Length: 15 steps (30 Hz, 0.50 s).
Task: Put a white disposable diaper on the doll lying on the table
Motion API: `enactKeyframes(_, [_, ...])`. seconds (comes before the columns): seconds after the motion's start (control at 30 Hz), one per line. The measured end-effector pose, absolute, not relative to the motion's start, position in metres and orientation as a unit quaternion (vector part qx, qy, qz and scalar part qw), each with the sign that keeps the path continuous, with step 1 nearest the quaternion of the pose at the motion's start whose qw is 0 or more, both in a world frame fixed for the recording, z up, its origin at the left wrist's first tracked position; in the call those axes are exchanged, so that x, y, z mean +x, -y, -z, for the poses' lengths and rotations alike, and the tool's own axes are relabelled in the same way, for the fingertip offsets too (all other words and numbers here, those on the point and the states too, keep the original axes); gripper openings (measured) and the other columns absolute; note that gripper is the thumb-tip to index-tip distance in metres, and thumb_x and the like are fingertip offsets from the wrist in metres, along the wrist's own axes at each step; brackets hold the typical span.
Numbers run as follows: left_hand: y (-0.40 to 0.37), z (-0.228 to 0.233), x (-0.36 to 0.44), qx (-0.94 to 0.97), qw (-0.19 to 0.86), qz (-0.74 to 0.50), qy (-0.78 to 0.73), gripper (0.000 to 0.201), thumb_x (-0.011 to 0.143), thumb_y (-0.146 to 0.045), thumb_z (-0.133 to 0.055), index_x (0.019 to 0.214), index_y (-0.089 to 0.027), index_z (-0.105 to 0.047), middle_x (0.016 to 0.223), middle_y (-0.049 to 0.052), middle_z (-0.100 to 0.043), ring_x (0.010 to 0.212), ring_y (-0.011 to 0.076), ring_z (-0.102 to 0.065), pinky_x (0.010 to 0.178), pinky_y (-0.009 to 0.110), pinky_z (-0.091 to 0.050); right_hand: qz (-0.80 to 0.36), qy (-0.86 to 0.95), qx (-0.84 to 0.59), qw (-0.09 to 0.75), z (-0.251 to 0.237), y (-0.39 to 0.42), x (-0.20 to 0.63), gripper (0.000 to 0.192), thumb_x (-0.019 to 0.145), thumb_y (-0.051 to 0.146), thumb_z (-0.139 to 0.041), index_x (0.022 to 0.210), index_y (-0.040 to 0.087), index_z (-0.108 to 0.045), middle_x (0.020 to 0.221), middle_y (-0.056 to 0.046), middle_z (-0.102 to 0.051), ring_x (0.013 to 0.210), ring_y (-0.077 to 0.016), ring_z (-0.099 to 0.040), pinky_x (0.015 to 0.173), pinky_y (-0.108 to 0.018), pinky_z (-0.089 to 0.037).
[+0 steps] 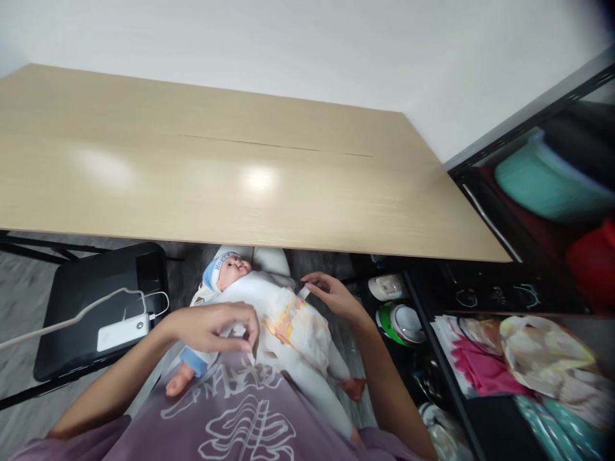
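A baby doll (235,282) in a white suit and a blue-and-white cap lies face up across my lap, partly below the table edge. Around its middle is a white diaper (300,326) with an orange and yellow printed front. My right hand (331,296) pinches a small white diaper tab (304,292) at the diaper's far side. At the near side my left hand (221,330) is closed, thumb and fingers together beside the diaper's edge. A pale bit shows at those fingertips, but blur hides what it is.
A light wooden table (240,192) spans the space ahead. At left, a white power bank (122,333) with cables rests on a black stool (91,307). On the right, a black shelf (494,422) holds bagged items and a pink cloth (485,365); a teal container (548,179) sits higher up.
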<state>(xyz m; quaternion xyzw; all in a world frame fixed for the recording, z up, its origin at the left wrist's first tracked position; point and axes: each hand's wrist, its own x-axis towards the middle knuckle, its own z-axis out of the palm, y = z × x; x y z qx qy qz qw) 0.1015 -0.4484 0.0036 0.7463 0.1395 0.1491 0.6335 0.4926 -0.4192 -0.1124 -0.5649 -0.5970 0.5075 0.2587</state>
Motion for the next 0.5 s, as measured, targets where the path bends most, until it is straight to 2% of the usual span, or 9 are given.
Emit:
enactKeyframes(0.07, [0.456, -0.002, 0.094, 0.763, 0.619, -0.127, -0.137, 0.020, 0.113, -0.041, -0.076, 0.109, -0.021, -0.075, 0.106, 0.008, -0.081, 0.095, 0.0191, -0.073, 0.090, 0.029, -0.057, -0.481, 0.589, -0.600, 0.248, 0.123, 0.412, 0.491, 0.045, 0.089, 0.065, -0.082, 0.109, 0.025, -0.083, 0.101, -0.009, -0.083, 0.095, -0.0289, -0.076, 0.089, -0.042, -0.059])
enactKeyframes(0.17, [0.462, 0.004, 0.094, 0.771, 0.617, -0.114, -0.109, 0.017, 0.109, -0.039, -0.080, 0.109, -0.024, -0.073, 0.108, 0.006, -0.087, 0.100, 0.0211, -0.076, 0.102, 0.035, -0.056, -0.465, 0.589, -0.615, 0.243, 0.121, 0.412, 0.482, 0.039, 0.094, 0.063, -0.077, 0.105, 0.026, -0.081, 0.096, -0.009, -0.084, 0.094, -0.0301, -0.078, 0.092, -0.045, -0.059])
enactKeyframes(0.23, [0.460, 0.006, 0.096, 0.760, 0.631, -0.119, -0.096, 0.015, 0.108, -0.036, -0.082, 0.110, -0.025, -0.071, 0.117, 0.007, -0.089, 0.108, 0.0228, -0.080, 0.107, 0.037, -0.058, -0.455, 0.611, -0.589, 0.270, 0.107, 0.419, 0.474, 0.037, 0.101, 0.062, -0.073, 0.107, 0.027, -0.082, 0.101, -0.009, -0.085, 0.097, -0.0295, -0.078, 0.094, -0.044, -0.059])
enactKeyframes(0.33, [0.455, 0.007, 0.098, 0.743, 0.654, -0.117, -0.084, 0.018, 0.106, -0.036, -0.084, 0.113, -0.025, -0.071, 0.124, 0.011, -0.087, 0.114, 0.0247, -0.082, 0.102, 0.035, -0.064, -0.426, 0.639, -0.550, 0.328, 0.079, 0.433, 0.463, 0.034, 0.104, 0.059, -0.077, 0.099, 0.026, -0.080, 0.100, -0.008, -0.080, 0.095, -0.0271, -0.072, 0.092, -0.042, -0.056])
enactKeyframes(0.5, [0.451, 0.010, 0.099, 0.724, 0.679, -0.102, -0.068, 0.034, 0.105, -0.048, -0.087, 0.122, -0.023, -0.072, 0.126, 0.015, -0.086, 0.116, 0.0271, -0.083, 0.104, 0.039, -0.066, -0.493, 0.600, -0.506, 0.376, 0.061, 0.457, 0.440, 0.047, 0.096, 0.067, -0.088, 0.084, 0.026, -0.070, 0.089, -0.004, -0.069, 0.086, -0.0238, -0.062, 0.083, -0.038, -0.053])
